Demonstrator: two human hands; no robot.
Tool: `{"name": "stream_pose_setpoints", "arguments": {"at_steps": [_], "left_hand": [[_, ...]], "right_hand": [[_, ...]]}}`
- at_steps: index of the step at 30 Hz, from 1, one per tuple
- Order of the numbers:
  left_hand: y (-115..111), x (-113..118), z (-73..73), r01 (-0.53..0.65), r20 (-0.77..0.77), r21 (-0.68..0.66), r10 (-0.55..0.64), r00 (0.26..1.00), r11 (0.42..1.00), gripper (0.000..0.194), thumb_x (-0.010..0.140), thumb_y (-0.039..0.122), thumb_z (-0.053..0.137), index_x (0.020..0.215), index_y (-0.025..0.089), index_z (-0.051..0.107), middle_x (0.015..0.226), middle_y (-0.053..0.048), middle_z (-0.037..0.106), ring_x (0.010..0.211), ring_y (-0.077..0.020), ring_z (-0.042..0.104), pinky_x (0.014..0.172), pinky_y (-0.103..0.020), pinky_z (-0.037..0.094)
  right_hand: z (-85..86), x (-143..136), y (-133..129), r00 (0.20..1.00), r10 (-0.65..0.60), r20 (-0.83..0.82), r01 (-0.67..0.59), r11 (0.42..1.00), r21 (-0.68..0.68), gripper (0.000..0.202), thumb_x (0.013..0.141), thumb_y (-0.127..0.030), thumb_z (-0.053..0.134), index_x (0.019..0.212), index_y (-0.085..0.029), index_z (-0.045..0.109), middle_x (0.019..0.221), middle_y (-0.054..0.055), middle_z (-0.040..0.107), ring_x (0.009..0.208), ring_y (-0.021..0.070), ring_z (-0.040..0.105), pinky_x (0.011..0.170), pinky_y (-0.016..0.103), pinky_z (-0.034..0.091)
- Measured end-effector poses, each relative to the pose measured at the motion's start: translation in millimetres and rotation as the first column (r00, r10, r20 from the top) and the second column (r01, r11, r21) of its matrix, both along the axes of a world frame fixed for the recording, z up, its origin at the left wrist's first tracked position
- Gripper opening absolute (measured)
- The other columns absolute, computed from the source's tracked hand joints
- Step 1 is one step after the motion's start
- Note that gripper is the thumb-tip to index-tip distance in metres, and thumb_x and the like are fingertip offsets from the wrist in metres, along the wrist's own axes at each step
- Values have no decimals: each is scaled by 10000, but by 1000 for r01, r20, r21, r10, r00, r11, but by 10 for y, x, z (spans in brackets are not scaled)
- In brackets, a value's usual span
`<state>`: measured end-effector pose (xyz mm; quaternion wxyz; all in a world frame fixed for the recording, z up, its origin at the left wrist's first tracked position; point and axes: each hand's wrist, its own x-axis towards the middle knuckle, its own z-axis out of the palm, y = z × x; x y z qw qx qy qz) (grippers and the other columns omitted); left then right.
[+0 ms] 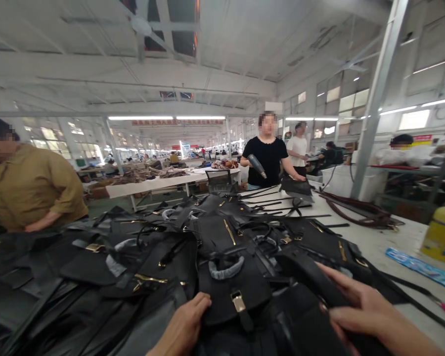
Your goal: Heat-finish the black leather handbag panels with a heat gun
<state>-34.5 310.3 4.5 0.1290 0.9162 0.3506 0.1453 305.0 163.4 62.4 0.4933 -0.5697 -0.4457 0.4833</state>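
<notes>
A black bag (228, 291) with a gold buckle and a handle wrapped in clear plastic lies in front of me. My left hand (188, 319) has its fingers curled over the left edge of this bag. On the right, my right hand (367, 309) grips a thick, rounded black strap (311, 274), thumb and fingers on either side of it. Where the strap joins a bag is hidden. More black bags (152, 262) with gold zips lie heaped around both hands.
A white table (411, 237) carries the heap, brown straps (367, 210), a blue patterned strip (421, 267) and a yellow container (441, 235). Across it, a person (267, 153) holds a heat gun (257, 165) and a black piece. Another person (33, 183) stands left. A metal post (378, 99) rises at right.
</notes>
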Motion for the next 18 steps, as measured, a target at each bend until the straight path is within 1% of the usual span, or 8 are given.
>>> {"name": "stream_pose_setpoints", "arguments": {"at_steps": [1, 2, 4, 7, 10, 12, 15, 18], "left_hand": [[-23, 16, -34, -27, -20, -19, 27, 999, 999, 605, 621, -17, 318, 1128, 271, 481, 1096, -5, 554, 964, -130, 552, 825, -194, 406], [-27, 38, -53, -49, -53, -26, 48, 997, 998, 692, 596, -20, 330, 1201, 301, 425, 1134, 2, 535, 978, -138, 549, 835, -207, 404], [-1, 79, -66, -86, -134, -24, 82, 988, 996, 784, 578, -19, 349, 1264, 361, 350, 1224, 12, 488, 1004, -163, 547, 854, -249, 407], [60, 88, -107, -132, -216, -26, 123, 969, 991, 740, 614, -3, 356, 1231, 403, 394, 1323, 26, 416, 1054, -190, 529, 891, -303, 403], [119, 44, -217, -121, -201, -26, 113, 973, 992, 725, 635, 10, 360, 1235, 417, 376, 1333, 37, 400, 1121, -176, 476, 929, -305, 381], [156, 11, -303, -97, -175, -21, 92, 980, 995, 715, 641, 19, 369, 1234, 418, 373, 1327, 36, 403, 1143, -176, 454, 944, -315, 370], [201, -17, -405, -61, -151, -25, 56, 987, 998, 712, 635, 18, 375, 1225, 416, 388, 1311, 31, 423, 1142, -188, 455, 957, -354, 359], [222, -29, -461, -36, -117, -30, 32, 993, 999, 729, 615, -5, 371, 1217, 405, 404, 1295, 27, 444, 1143, -187, 453, 977, -378, 334]], "right_hand": [[10, 18, 158, 997, 81, -20, -81, 996, -25, 776, 645, -283, 591, 1327, -245, 223, 539, -11, 622, 402, 193, 577, 363, 275, 436], [5, 35, 319, 993, 112, -45, -114, 992, -50, 790, 634, -265, 586, 1326, -207, 210, 524, -12, 618, 371, 176, 559, 349, 257, 424], [-35, 53, 616, 985, 123, -118, -128, 991, -42, 794, 599, -213, 583, 1308, -171, 229, 604, 11, 640, 400, 162, 570, 340, 234, 428], [-130, 39, 943, 980, 142, -142, -146, 989, -20, 763, 569, -164, 564, 1273, -138, 271, 603, 11, 631, 403, 158, 567, 328, 230, 433], [-266, -15, 1136, 971, 178, -160, -182, 983, -11, 702, 563, -147, 553, 1226, -117, 321, 586, 17, 626, 400, 161, 565, 322, 234, 431], [-393, -65, 1242, 964, 197, -177, -203, 979, -16, 652, 576, -142, 551, 1195, -113, 349, 589, 23, 626, 404, 167, 567, 322, 243, 433], [-595, -142, 1447, 961, 198, -195, -208, 978, -34, 504, 645, -142, 555, 1127, -108, 411, 581, 9, 608, 409, 152, 557, 334, 244, 434], [-691, -157, 1692, 963, 170, -210, -178, 984, -19, 237, 801, -224, 517, 1014, -123, 494, 631, -20, 575, 447, 92, 533, 389, 210, 441]]}}
